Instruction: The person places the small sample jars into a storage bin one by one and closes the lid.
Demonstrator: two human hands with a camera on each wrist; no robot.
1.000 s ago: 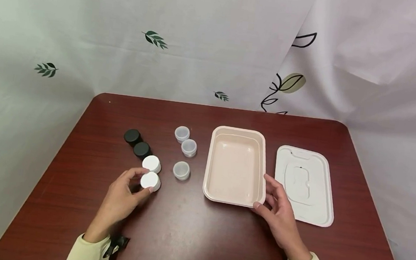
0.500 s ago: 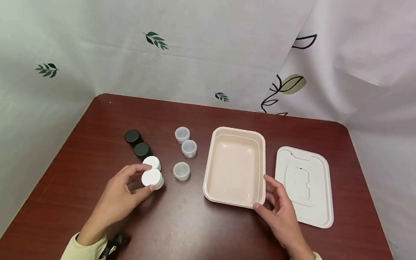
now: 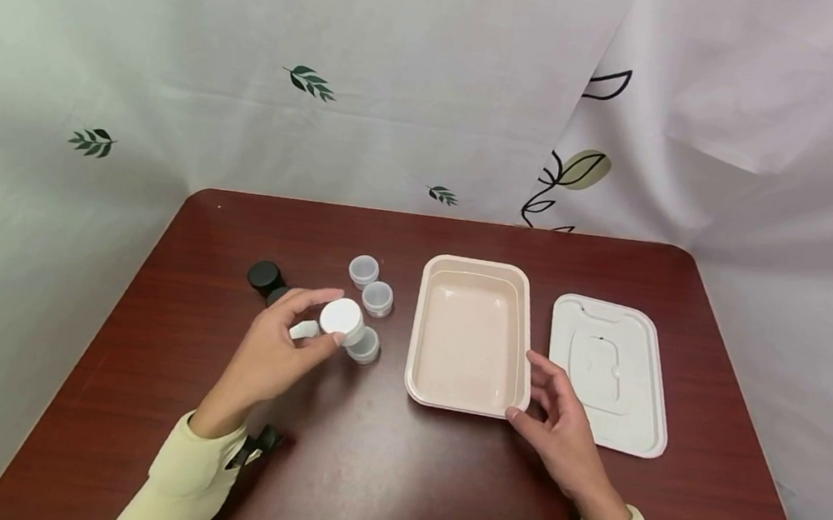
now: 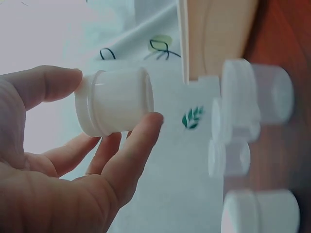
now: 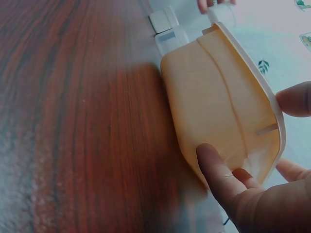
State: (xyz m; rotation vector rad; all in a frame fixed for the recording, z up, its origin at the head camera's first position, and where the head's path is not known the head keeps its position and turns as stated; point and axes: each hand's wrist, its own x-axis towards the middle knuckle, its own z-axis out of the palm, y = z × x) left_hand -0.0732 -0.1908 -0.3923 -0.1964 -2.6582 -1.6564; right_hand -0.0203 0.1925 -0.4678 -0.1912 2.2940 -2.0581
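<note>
Fingers and thumb of the left hand pinch a small round white plastic jar with a white screw lid, holding it lifted off the dark red wooden desk, just above a small clear plastic cup that stands there; the left wrist view shows the jar lying sideways between the thumb and the index finger. The right hand rests at the near right corner of a shallow rectangular beige plastic tray, thumb against its outer wall and fingers curled round the rim, as the right wrist view confirms. Just right of the tray lies a flat white rectangular plastic lid. Two more small clear cups stand left of the tray, behind the lifted jar. Farther left sits a round black-lidded jar, and a second white-lidded jar peeks out from behind the left hand's fingers.
</note>
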